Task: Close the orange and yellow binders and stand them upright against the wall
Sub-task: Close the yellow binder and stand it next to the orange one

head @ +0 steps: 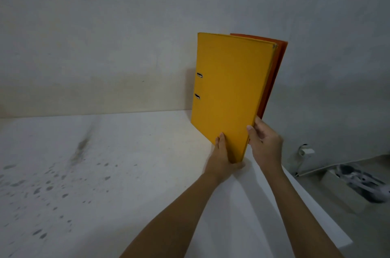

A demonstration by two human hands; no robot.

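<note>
The yellow binder [228, 93] was closed and stood almost upright near the far right corner of the bench [105, 162], tilted a little. The orange binder [274, 72] stood just behind it, between it and the wall [126, 25] (only a narrow strip of it showed past the yellow cover). Whether the orange one touched the wall, I could not tell. The left hand [221, 158] held the lower near corner of the yellow binder, with its fingers [220, 141] closed on the cover. The right hand [266, 143] gripped the same binder at its lower right edge, with its fingers pressed on the edge. The bench was white, with dark spots on its left side. Past the right edge, lower down, stood a box [348, 190] with some blurred things in it.
</note>
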